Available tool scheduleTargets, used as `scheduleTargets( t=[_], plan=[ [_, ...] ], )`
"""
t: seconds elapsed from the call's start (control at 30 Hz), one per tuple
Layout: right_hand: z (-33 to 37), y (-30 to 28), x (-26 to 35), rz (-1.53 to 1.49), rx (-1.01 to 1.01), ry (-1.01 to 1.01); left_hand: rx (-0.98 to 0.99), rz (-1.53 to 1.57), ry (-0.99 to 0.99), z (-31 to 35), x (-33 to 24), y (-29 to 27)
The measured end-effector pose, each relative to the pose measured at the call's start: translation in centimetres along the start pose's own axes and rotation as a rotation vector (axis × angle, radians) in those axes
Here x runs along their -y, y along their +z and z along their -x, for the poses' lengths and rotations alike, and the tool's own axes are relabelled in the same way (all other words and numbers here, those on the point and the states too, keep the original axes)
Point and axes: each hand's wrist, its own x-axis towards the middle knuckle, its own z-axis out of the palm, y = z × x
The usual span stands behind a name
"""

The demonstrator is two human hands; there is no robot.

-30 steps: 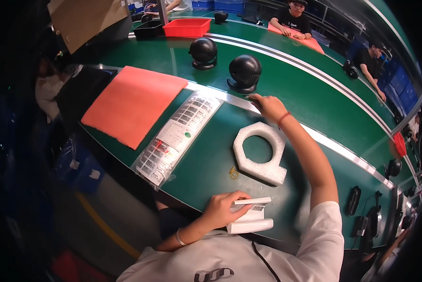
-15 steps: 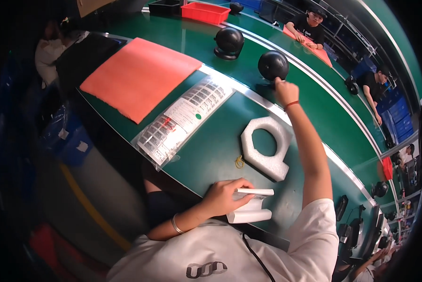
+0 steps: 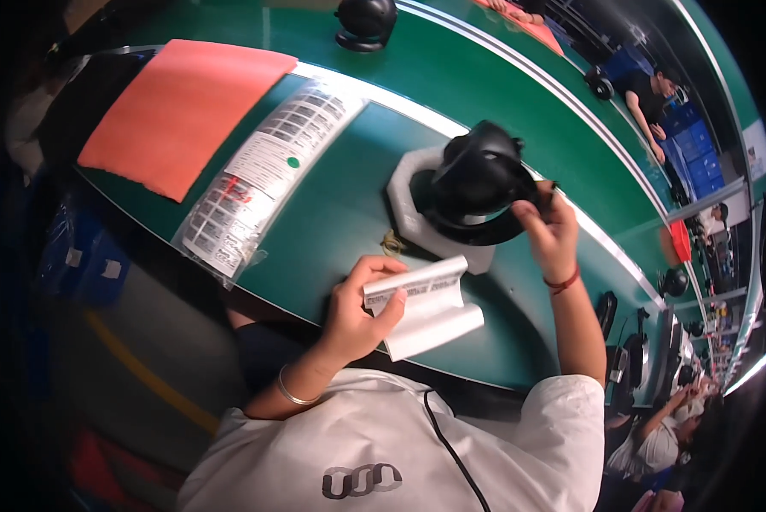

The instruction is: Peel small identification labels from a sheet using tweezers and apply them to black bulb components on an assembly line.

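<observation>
My right hand grips the base rim of a black rounded device, its fingers closed on the edge. The device is tilted and held over a white foam block with a central opening, hiding much of it. My left hand pinches a curled white sheet of labels near the table's front edge; rows of small dark print show along its upper curl. A yellow rubber band lies between the foam block and that sheet.
A clear plastic bag of printed label sheets lies on the green table left of the foam block, beside an orange mat. Another black device stands on the conveyor belt beyond. A co-worker works across the line.
My right hand has brought the black device from the belt back toward me, over the foam block. My left hand has raised and turned the label sheet. The whole view has shifted.
</observation>
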Motion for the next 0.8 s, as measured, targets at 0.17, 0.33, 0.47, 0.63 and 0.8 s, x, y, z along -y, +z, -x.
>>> scheduleTargets(
  t=[0.17,0.33,0.47,0.63,0.8],
  plan=[
    [2.1,0.5,-1.3,0.03,-0.029,0.017,-0.013,-0.059,-0.01,0.0,0.1,0.4],
    [4.3,-0.8,1.3,0.417,-0.067,-0.293,-0.018,-0.154,0.028,0.3,0.4,0.2],
    [4.5,1.6,4.7,0.622,0.372,-0.59,-0.064,-0.163,0.046,0.7,0.2,0.2],
    [5.1,2.9,3.7,0.326,0.458,-0.38,-0.088,-0.178,0.164,0.8,0.3,0.2],
    [5.1,2.3,3.8,0.27,0.525,-0.311,-0.026,-0.174,0.213,0.6,0.4,-0.1]
  ],
)
